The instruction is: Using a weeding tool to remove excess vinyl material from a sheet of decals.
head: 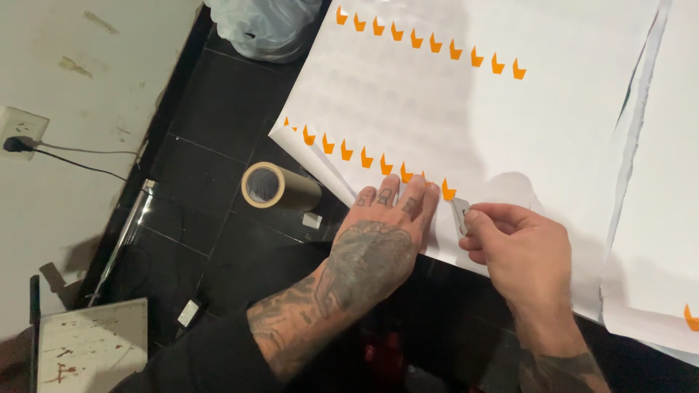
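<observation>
My right grip is pinched around a small grey blade just right of centre frame, its tip touching the white sheet beside the last orange chevron sticker of the lower row. My left hand grasps nothing: it lies flat, fingers spread, pressing down the sheet's lower edge just left of the blade. The sheet fills the upper middle of the frame, overhanging a dark tiled floor. Judging by what lies there now, two slanting rows of orange chevrons stand out across it, while faint outlines of further shapes between the rows show no colour, so I reckon much of the sheet is left to go. A second white sheet lies at the right edge, and a roll of tape rests on the floor left of centre.
</observation>
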